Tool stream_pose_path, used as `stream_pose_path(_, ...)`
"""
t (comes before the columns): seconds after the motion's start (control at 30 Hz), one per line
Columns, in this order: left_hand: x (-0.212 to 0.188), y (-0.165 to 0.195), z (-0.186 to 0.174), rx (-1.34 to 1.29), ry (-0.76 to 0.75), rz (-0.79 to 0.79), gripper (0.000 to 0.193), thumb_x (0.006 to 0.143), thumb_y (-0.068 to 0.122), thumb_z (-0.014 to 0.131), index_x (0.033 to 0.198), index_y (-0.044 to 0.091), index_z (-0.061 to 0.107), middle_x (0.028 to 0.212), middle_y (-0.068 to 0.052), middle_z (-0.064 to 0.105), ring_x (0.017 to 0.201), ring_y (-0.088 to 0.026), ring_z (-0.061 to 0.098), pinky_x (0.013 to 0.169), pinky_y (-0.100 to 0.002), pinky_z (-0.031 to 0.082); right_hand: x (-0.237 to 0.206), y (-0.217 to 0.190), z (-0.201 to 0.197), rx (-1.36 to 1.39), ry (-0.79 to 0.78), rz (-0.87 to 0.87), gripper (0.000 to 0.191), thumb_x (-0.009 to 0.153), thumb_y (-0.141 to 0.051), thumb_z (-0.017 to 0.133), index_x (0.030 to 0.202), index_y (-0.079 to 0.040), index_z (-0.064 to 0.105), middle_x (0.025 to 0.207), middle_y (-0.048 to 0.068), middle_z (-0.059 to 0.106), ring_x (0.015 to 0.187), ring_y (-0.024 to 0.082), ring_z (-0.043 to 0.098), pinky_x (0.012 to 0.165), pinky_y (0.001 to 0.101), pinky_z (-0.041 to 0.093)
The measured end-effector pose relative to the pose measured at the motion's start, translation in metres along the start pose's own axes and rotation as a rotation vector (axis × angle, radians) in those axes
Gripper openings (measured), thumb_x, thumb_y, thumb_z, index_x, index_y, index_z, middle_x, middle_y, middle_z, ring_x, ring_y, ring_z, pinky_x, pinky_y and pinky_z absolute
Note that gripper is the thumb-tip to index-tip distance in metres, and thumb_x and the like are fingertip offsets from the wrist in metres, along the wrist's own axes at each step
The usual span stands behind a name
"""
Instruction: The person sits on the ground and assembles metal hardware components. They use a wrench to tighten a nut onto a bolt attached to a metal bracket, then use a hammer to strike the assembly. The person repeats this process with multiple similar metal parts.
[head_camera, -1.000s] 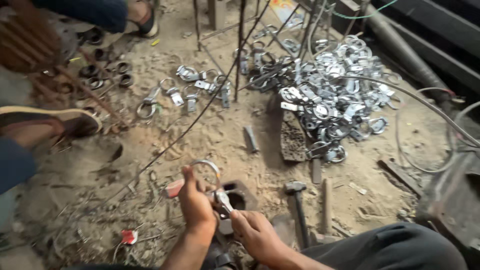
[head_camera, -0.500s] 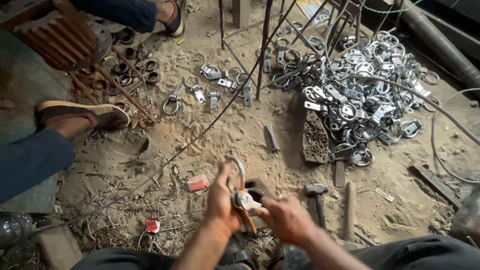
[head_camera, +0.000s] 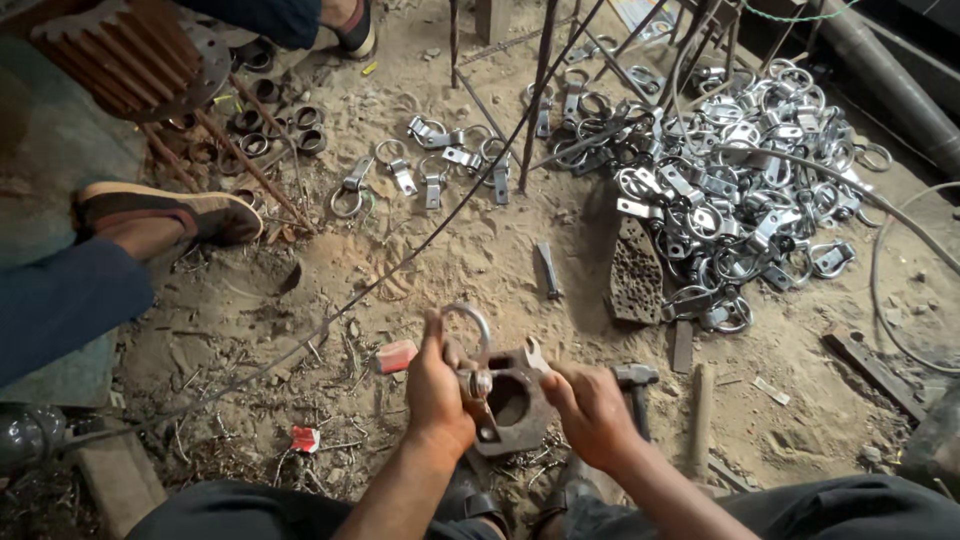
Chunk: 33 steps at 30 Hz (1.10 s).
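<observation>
A: Count?
B: One ring clamp (head_camera: 472, 345), one rusty block (head_camera: 512, 400), one hammer (head_camera: 637, 385), one shiny pile (head_camera: 740, 190).
A: Placement?
B: Left hand (head_camera: 437, 385) fingers closed around the clamp, over the block; right hand (head_camera: 592, 410) gripping the block's edge.

The one camera on my head looks steeply down and slightly forward, close over my left hand (head_camera: 437, 385) and right hand (head_camera: 590, 410), taking in the sandy floor (head_camera: 450, 260) and, probably, a workshop beyond.

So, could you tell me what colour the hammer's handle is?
Pale, bare wood hammer handle, seen in the head view.
</observation>
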<state>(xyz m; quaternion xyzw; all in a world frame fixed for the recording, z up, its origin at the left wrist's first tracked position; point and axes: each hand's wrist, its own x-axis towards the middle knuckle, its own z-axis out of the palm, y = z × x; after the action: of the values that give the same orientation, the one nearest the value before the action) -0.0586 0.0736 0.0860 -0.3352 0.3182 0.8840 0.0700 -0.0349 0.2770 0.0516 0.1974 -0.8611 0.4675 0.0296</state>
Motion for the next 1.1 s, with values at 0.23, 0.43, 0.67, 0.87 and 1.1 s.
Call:
stream_pose_path(0.23, 0.010, -0.016, -0.011, 0.118, 0.121, 0.371, 0.055, 0.100, 0.056, 0.052, 0.065, 0.016, 0.040, 0.058, 0.002, 0.039, 0.046, -0.011, 0.044, 0.041, -0.027, 0.035, -0.031, -0.015, 0.055, 0.973, -0.287, 0.661, 0.047, 0.111, -0.046, 0.047, 0.076, -0.014, 0.045, 0.063, -0.007, 0.035, 0.049, 0.008, 0.031, 0.044, 0.0282, 0.025)
stream_pose_path(0.43, 0.015, -0.031, -0.019, 0.315, 0.049, 0.648, 0.054, 0.101, 0.051, 0.053, 0.065, 0.012, 0.046, 0.057, 0.002, 0.041, 0.049, -0.010, 0.046, 0.043, -0.026, 0.035, -0.030, -0.050, 0.035, 1.244, -0.348, 1.038, 0.049, 0.105, -0.052, 0.043, 0.075, -0.013, 0.044, 0.058, -0.002, 0.037, 0.039, 0.012, 0.027, 0.037, 0.0279, 0.024)
stream_pose_path(0.67, 0.015, -0.024, -0.015, 0.368, 0.013, 0.713, 0.057, 0.105, 0.052, 0.052, 0.065, 0.012, 0.046, 0.058, 0.003, 0.038, 0.050, -0.008, 0.044, 0.046, -0.025, 0.035, -0.028, -0.051, 0.037, 1.034, -0.307, 0.846, 0.049, 0.110, -0.047, 0.044, 0.076, -0.012, 0.045, 0.061, -0.004, 0.036, 0.046, 0.010, 0.031, 0.040, 0.0278, 0.025)
stream_pose_path(0.87, 0.009, -0.010, -0.007, 0.107, 0.013, 0.347, 0.053, 0.100, 0.054, 0.057, 0.065, 0.017, 0.040, 0.056, 0.003, 0.035, 0.045, -0.012, 0.041, 0.040, -0.028, 0.032, -0.021, -0.029, 0.027, 0.030, -0.191, 0.140, 0.042, 0.108, -0.033, 0.048, 0.079, -0.004, 0.058, 0.059, 0.009, 0.051, 0.050, 0.023, 0.047, 0.049, 0.0420, 0.040)
stream_pose_path(1.1, -0.010, -0.001, 0.007, -0.053, -0.155, -0.127, 0.039, 0.105, 0.044, 0.053, 0.076, 0.018, 0.047, 0.059, 0.005, 0.042, 0.046, -0.007, 0.042, 0.042, -0.024, 0.037, 0.004, 0.017, 0.022, -0.407, -0.343, 0.047, 0.032, 0.099, -0.031, 0.056, 0.082, -0.004, 0.059, 0.067, 0.009, 0.061, 0.047, 0.025, 0.057, 0.042, 0.0423, 0.050)
